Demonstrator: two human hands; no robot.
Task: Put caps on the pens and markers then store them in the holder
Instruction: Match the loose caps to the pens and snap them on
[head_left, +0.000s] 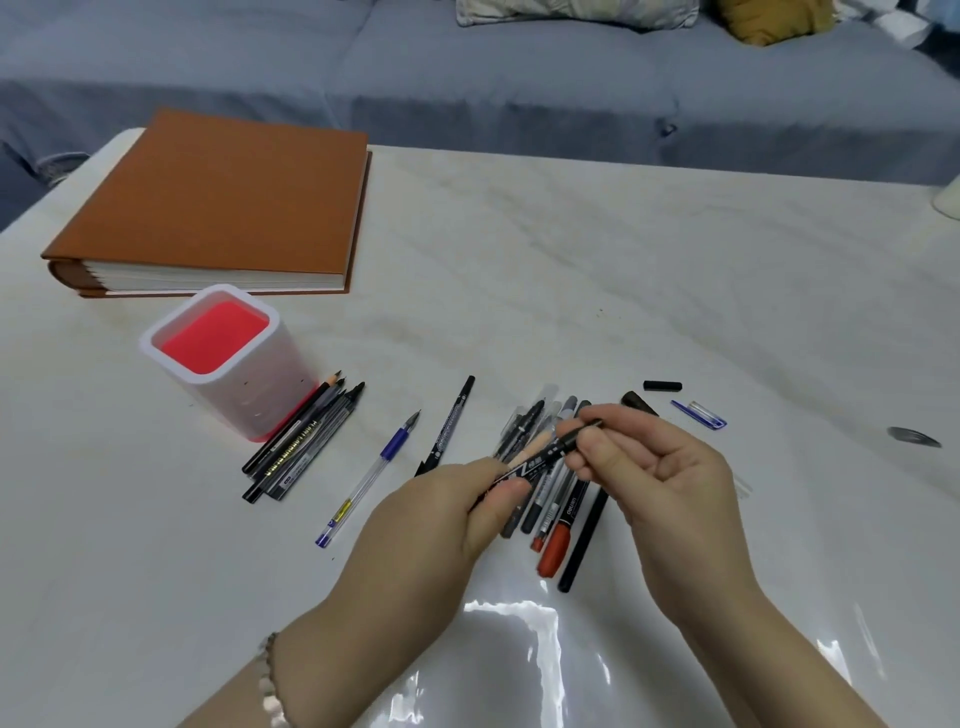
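Marker (546, 454) rear end hidden in left hand (447, 517); white object (949, 201) cut off at right edge.

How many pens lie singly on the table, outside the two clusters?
2. The blue-grip pen lies right of the bundle by the holder; the black pen lies right of that, its lower end behind the left hand. None seem hidden.

The left hand (447, 514) and right hand (660, 467) are shown bare to the forearm; a pale beaded bracelet (270, 680) is worn on the left wrist.
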